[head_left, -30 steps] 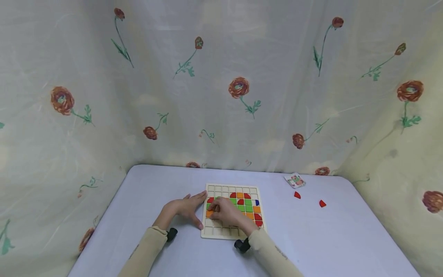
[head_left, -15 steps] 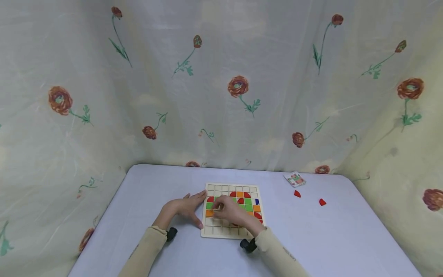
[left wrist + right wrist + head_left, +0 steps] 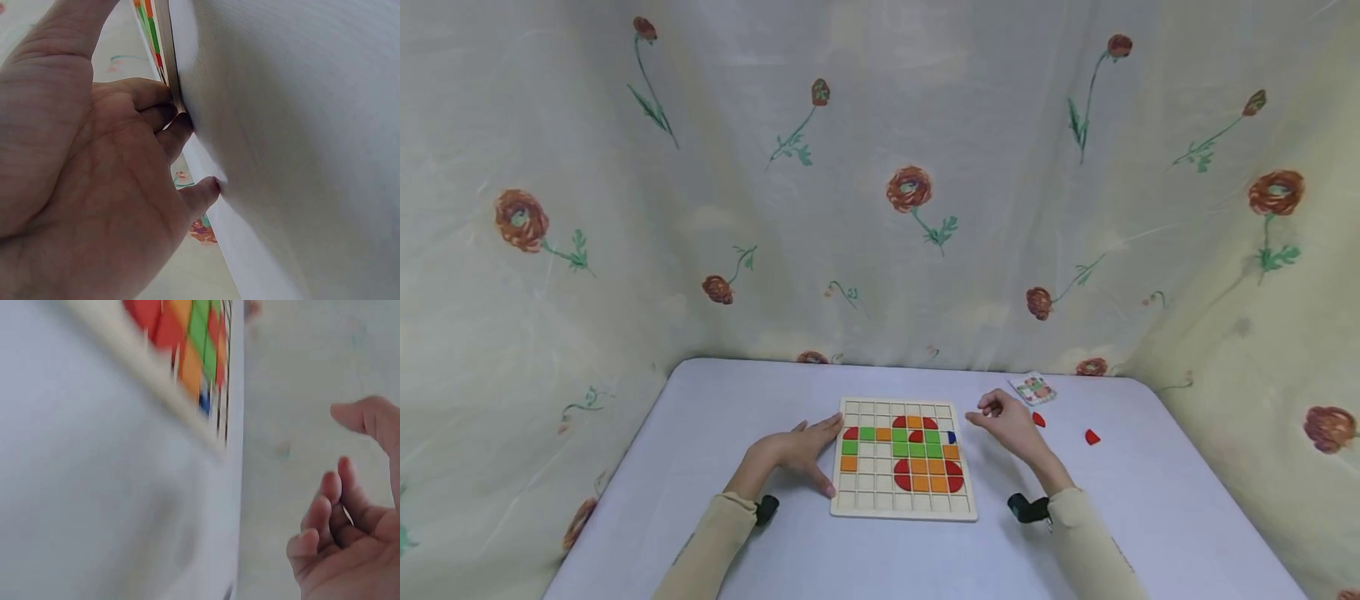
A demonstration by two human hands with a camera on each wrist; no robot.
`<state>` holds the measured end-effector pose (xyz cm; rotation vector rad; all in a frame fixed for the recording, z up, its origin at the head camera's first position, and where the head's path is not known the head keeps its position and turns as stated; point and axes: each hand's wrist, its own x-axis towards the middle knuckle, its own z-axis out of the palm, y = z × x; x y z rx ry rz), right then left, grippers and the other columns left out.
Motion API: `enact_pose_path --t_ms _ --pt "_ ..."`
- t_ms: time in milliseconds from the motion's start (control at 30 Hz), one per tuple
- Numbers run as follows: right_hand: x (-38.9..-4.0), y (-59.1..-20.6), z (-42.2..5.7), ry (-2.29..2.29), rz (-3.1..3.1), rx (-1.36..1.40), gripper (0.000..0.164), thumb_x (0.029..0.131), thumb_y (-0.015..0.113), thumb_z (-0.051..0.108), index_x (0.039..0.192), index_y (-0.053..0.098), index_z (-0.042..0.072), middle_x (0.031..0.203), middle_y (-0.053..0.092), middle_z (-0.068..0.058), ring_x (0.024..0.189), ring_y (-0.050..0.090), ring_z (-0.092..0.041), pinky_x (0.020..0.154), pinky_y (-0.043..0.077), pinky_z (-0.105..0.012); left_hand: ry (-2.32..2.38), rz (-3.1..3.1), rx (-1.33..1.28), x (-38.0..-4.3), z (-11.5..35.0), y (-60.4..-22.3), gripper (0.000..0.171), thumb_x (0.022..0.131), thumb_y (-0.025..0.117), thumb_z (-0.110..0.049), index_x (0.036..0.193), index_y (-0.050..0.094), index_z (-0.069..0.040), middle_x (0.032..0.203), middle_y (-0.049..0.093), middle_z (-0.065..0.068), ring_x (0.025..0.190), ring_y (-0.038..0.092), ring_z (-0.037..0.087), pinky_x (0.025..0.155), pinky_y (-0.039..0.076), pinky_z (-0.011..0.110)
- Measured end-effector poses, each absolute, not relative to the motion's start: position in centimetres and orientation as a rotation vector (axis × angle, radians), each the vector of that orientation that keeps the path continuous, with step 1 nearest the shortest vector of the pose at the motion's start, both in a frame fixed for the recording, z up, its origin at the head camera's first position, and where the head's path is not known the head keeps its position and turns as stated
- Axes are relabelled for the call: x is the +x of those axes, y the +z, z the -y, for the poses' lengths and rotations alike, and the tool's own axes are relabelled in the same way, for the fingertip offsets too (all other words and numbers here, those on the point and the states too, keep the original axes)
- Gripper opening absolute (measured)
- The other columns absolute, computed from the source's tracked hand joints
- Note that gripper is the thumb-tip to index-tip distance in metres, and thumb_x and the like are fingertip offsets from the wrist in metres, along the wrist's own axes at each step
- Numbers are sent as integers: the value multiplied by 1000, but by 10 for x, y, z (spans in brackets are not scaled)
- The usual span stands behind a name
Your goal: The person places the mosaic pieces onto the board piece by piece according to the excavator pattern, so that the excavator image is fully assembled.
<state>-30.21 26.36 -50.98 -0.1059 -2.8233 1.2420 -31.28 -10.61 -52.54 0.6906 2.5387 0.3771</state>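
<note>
A square wooden grid board lies on the table, with green and orange squares and red rounded pieces set in its cells. One small blue piece sits near its right side. My left hand rests at the board's left edge, its fingertips and thumb touching the edge with the fingers fairly straight. Past the board's right edge, my right hand is raised over the table. Its thumb and fingers are apart, loosely bent, with nothing between them in the right wrist view. Two loose red quarter-round pieces, one of them a red piece, lie to its right.
A small patterned card lies at the back right of the white table. A flowered curtain hangs behind the table and along both sides. Dark wrist cameras sit on both wrists.
My right hand has left the board's left part and moved right, past its edge. An orange square now shows in the upper row where that hand was. The left hand has stayed put.
</note>
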Motion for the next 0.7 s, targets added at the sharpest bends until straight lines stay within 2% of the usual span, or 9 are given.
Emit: enact_pose_path --t_ms 300,533,700 --pt "-312 -527 -334 1047 2741 -382 39 86 69 30 103 52 0 93 55 -11 84 51 -24 65 39 -26 407 -2530 711 -312 107 -524 123 64 82 -57 155 15 -9 164 8 3 151 9 20 122 10 51" --pt "-311 -542 -351 1020 2741 -493 46 87 68 27 107 50 -11 98 55 -24 87 52 -33 69 45 -36 411 -2540 705 -312 107 -525 124 63 83 -58 155 15 -10 164 8 2 151 9 19 122 10 50" --pt "-311 -548 -355 1001 2782 -525 48 88 66 29 105 52 -13 98 56 -27 87 53 -36 71 46 -41 401 -2545 707 -312 108 -525 123 63 82 -58 155 16 -10 164 8 2 151 9 19 122 10 50"
